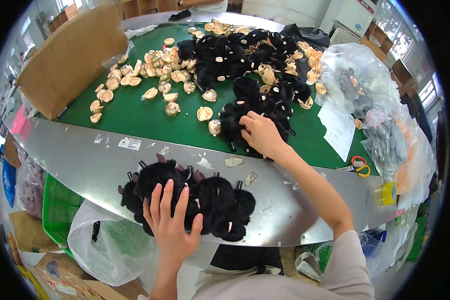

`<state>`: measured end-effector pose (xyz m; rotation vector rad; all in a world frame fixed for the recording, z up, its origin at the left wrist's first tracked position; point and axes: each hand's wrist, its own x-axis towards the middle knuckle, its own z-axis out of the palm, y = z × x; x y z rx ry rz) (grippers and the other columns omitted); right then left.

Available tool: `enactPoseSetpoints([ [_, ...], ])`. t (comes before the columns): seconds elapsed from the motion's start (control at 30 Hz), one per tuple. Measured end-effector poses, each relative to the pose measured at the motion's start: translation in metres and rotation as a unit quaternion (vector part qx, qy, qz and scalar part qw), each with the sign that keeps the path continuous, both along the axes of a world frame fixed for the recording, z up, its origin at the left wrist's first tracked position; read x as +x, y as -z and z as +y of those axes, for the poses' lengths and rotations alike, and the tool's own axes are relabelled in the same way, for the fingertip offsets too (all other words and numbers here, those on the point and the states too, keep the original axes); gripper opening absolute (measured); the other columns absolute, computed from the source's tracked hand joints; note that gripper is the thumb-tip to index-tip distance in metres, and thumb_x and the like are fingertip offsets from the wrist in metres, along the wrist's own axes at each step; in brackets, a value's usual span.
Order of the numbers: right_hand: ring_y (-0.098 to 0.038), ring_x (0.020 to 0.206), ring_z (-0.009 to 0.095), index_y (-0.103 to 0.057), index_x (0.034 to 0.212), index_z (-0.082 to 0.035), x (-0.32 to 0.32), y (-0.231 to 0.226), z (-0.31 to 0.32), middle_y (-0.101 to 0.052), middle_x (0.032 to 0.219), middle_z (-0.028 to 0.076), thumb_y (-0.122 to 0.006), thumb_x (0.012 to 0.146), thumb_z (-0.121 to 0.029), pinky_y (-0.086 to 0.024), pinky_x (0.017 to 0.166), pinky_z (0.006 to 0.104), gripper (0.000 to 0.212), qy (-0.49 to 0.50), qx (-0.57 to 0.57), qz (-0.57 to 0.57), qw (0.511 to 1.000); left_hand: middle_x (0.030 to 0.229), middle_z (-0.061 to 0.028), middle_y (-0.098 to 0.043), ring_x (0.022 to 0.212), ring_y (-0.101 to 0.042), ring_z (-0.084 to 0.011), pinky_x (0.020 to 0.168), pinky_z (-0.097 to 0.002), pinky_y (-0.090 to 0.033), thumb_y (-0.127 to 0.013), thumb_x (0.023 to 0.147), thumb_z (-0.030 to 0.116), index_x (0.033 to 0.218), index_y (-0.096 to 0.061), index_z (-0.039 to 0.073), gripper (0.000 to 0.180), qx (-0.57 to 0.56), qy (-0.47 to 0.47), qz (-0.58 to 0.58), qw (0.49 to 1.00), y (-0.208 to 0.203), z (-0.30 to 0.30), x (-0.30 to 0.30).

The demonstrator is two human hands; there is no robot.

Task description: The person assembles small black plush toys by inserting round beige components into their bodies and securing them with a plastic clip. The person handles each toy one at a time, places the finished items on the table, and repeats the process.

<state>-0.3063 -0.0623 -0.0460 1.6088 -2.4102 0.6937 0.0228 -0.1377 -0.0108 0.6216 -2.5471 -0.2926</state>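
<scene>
Black furry plush pieces with small dark tabs lie in a near pile point(212, 200) on the metal edge of the table. My left hand point(175, 220) rests on the left part of this pile, its fingers stretched and spread over the fur. Farther off, my right hand point(262, 134) reaches into another black plush cluster point(252, 95) on the green surface. Its fingers are bent and closed on a black plush piece point(232, 125); the fingertips are partly hidden in the fur. A small gold-and-cream plastic head point(214, 127) sits just left of that cluster.
Many cream and gold plastic shells point(172, 70) are scattered across the green tabletop point(140, 117). A cardboard sheet point(72, 65) stands at left. At right are a paper sheet point(337, 130), scissors point(359, 166), yellow tape point(386, 193) and plastic bags of plush point(357, 75). A green crate point(60, 207) stands below left.
</scene>
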Motion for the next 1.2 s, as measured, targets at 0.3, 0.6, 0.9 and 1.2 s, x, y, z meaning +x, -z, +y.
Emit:
enactPoseSetpoints([
  [0.3,-0.046,0.059,0.004,-0.052,0.076,-0.003,0.103,-0.106,0.085,-0.051,0.064,-0.002,-0.067,0.090,-0.014,-0.037,0.052,0.0237,0.023,-0.029,-0.086,-0.475,0.875,0.136,-0.0168,-0.055,0.121,-0.053,-0.0341,0.104,-0.0458,-0.039,-0.074,0.071,0.012,0.127,-0.060,0.005,0.058,0.154,0.122,0.234,0.952,-0.033,0.038,0.005],
  [0.6,-0.046,0.058,0.009,-0.062,0.092,-0.009,0.160,-0.041,0.192,-0.051,0.072,0.000,-0.044,0.102,-0.048,-0.038,0.051,0.0215,0.045,-0.006,-0.369,-0.817,0.444,0.095,-0.0038,-0.069,0.095,-0.063,-0.0109,0.087,-0.0256,-0.049,-0.072,0.076,-0.002,0.107,-0.063,0.000,0.033,0.641,0.211,0.184,0.715,-0.029,0.102,-0.035],
  [0.9,-0.057,0.064,0.010,-0.059,0.111,-0.006,0.200,-0.026,0.219,-0.057,0.094,0.004,-0.062,0.095,-0.017,-0.041,0.043,0.0196,0.020,0.124,-0.443,-0.723,0.516,0.104,-0.0074,-0.068,0.097,-0.063,-0.0129,0.090,-0.0271,-0.049,-0.062,0.083,-0.009,0.109,-0.060,0.000,0.028,0.752,0.081,0.197,0.625,-0.013,0.128,-0.056],
  [1.2,-0.060,0.071,0.016,-0.066,0.091,-0.002,0.222,-0.047,0.207,-0.060,0.086,0.008,-0.078,0.072,-0.007,-0.050,0.061,0.0272,0.024,0.094,-0.266,-0.355,0.891,0.095,-0.0052,-0.060,0.079,-0.058,-0.0172,0.071,-0.0274,-0.048,-0.065,0.069,-0.009,0.106,-0.059,0.001,0.039,0.415,0.166,0.099,0.889,0.013,0.126,-0.044],
])
